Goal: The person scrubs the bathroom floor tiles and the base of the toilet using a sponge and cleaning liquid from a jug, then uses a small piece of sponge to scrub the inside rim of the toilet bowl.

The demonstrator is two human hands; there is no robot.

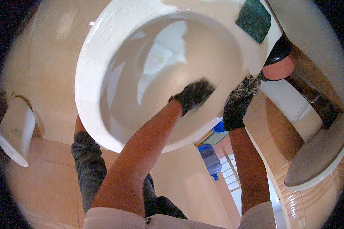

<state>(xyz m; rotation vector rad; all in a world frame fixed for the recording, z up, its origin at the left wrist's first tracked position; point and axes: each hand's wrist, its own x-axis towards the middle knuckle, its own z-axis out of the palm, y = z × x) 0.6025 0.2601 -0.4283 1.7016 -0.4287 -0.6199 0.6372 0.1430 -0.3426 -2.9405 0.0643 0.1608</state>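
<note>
A large white basin (87, 83) with a thick, glossy rim lies before me, bright reflections showing inside it. My left hand (196, 93), in a black glove, reaches over the near right part of the bowl. It is blurred, and whatever may be under its palm is hidden. My right hand (238, 100) lies at the basin's right rim, also gloved in black, with whitish foam over its fingers and back. No object shows in it. On the far right of the rim rests a dark green scouring pad (254, 21), apart from both hands.
Beyond the right rim sits a pink and black container (278, 67). A white-edged oval fixture (315, 167) stands at the lower right. A blue plastic water bottle (210, 160) is below the near rim. A white bin (16, 130) stands on the tiled floor (51, 174) at left.
</note>
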